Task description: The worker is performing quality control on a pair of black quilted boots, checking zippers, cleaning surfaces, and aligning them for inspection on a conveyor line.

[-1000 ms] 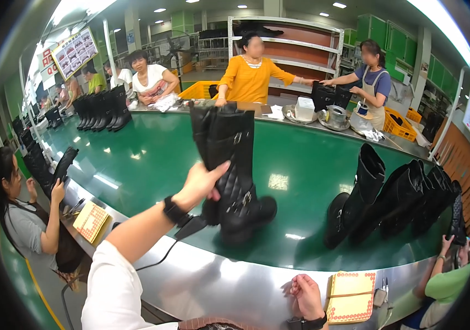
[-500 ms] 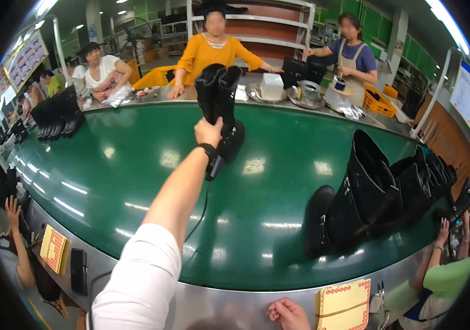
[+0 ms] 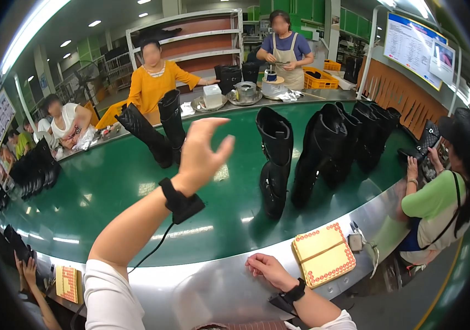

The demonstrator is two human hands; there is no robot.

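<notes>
We see two boots just beyond and to the left of the left hand [image 3: 201,151], on the far part of the green surface [image 3: 119,212]. The inner boot [image 3: 172,118] stands nearly upright; the outer boot [image 3: 145,133] leans away to the left. The left hand is raised and holds nothing, its thumb set wide from the fingers; we cannot tell whether it touches the inner boot, which it partly overlaps in view. The right hand [image 3: 269,269] is low over the steel edge [image 3: 202,291], its fingers curled; we cannot tell how tightly they close, and we make out nothing in them. Just to its right lie yellow cards [image 3: 324,254]. Beyond the right hand stands a row of boots [image 3: 328,135], black and tall.

We judge each boot to be fairly light for its height, with its weight toward the sole. The shaft looks soft and likely to fold or slump, the foot stiffer; the smooth black finish may slip a little, and buckles could catch. We would take hold around the ankle, where the leather seems firmest, rather than at the limp top.
</notes>
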